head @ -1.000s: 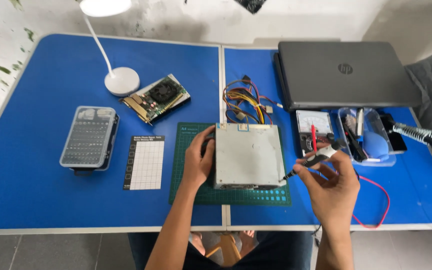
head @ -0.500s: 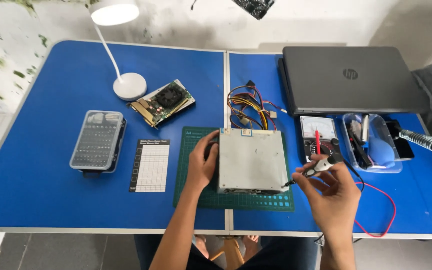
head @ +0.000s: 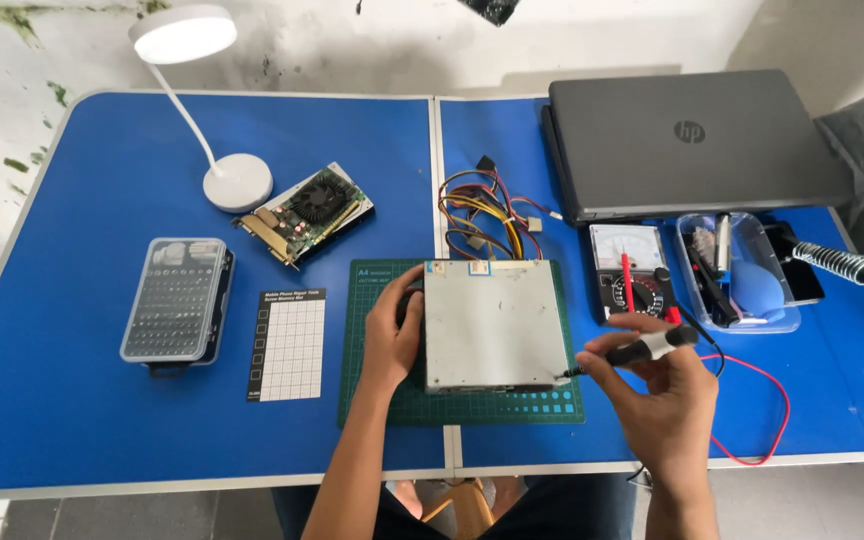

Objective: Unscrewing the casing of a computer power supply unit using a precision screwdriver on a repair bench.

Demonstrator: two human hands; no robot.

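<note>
The left hand (head: 392, 335) still holds the side of the grey metal power box (head: 494, 325) on the green mat (head: 372, 400), while the right hand (head: 657, 395), its grip closed on a black probe (head: 632, 352), has brought the tip down to the box's near right corner.

- You sit at a blue table (head: 102, 430) with a pale rim and a seam down its middle.
- Beyond it stands a whitish wall (head: 372, 45), stained green at the left.
- A lit white desk lamp (head: 184, 35) stands on the table.
</note>
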